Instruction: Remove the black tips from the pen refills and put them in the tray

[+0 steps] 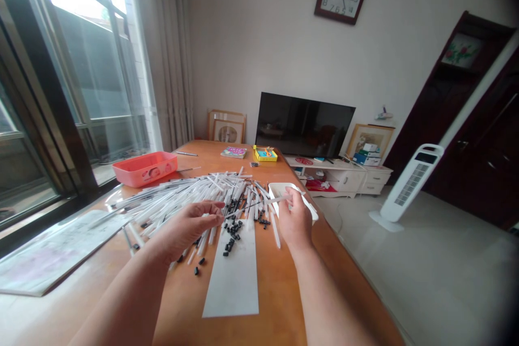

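My left hand [194, 227] pinches the tip of a thin dark stick that looks like a pen refill [247, 207]. From there it runs across to a whitish translucent tube [273, 200], which my right hand [297, 221] grips between fingers and thumb. Whether the stick sits inside the tube or against it I cannot tell. Beneath my hands lies a sheet of white paper [235, 292] with several small black caps [232, 240] on it. A large heap of translucent tubes [182, 194] spreads behind my left hand. Partly hidden by my right hand is a white tray [279, 189].
A coral plastic box [141, 170] stands at the table's left, near the window. A large flat sheet [52, 251] covers the left front. Farther back are a yellow box [265, 154] and a booklet [233, 152]. The wooden table's right edge [357, 265] runs beside my right arm.
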`<state>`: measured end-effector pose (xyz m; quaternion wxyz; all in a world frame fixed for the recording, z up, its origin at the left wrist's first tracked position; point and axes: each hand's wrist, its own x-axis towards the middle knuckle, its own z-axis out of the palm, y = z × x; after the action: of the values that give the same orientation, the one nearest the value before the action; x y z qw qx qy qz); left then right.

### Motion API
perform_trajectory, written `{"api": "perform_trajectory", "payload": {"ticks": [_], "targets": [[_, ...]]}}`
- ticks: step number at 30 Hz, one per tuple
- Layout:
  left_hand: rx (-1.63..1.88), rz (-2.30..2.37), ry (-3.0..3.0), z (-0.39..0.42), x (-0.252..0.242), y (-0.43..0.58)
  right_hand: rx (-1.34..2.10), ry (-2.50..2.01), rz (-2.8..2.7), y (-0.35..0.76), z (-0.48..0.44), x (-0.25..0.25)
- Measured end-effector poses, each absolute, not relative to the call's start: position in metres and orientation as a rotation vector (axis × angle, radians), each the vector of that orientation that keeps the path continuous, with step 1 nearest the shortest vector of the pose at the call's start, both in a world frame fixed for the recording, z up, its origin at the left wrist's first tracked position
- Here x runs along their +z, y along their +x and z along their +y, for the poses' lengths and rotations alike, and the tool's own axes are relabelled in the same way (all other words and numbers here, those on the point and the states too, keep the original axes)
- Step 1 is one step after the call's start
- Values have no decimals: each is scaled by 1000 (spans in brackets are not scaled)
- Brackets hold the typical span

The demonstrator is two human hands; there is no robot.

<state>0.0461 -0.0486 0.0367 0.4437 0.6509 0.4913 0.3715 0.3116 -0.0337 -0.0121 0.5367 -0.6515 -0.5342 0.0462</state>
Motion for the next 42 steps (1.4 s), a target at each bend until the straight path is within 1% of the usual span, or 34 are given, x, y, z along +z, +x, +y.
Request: {"api": "perform_trajectory", "payload": {"ticks": [17,24,28,34,42], "targets": [[948,1241,1687,-48,35,47,155,-1577,-1277,314,-34,-11],[894,1260,1676,-47,33,46,183,-1608,-1340,306,-38,-9],[888,1306,1649,-48,36,47,163,-1674,-1380,304,-39,-8],[885,1298,1605,-50,41,46,190,-1632,-1390,305,-37,-10],[919,1265,1603,-47,33,48,172,-1632,-1629,290,-45,-11]]}}
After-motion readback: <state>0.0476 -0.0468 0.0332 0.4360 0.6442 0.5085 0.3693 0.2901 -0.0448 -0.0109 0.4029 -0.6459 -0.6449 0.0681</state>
